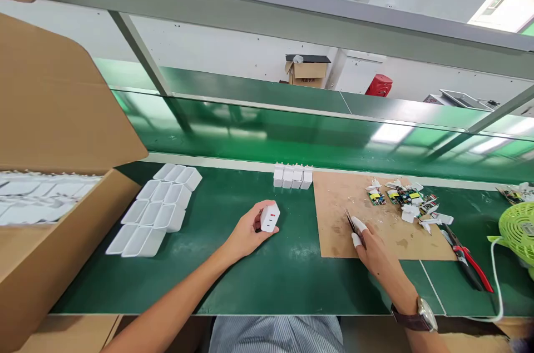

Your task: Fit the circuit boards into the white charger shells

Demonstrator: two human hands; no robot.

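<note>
My left hand (250, 230) grips a white charger (270, 217) just above the green table, its face with the red port and the smaller slots turned toward me. Over the brown board (334, 203), my right hand (369, 244) is closed on a pair of tweezers (349, 220), the tips pointing away from me. White covers wrap the thumb and a fingertip of that hand. Beyond the left hand, a row of several finished-looking white chargers (292, 176) stands near the table's back edge. Circuit boards (404, 196) with white plug parts lie on the far right of the brown board.
Several open white housings (152, 211) stand in rows at left, beside a cardboard box (83, 236) of white parts. Red-and-black pliers (469, 261) lie at right, near a green fan (519, 230) with a white cable. A metal rail (267, 14) crosses overhead.
</note>
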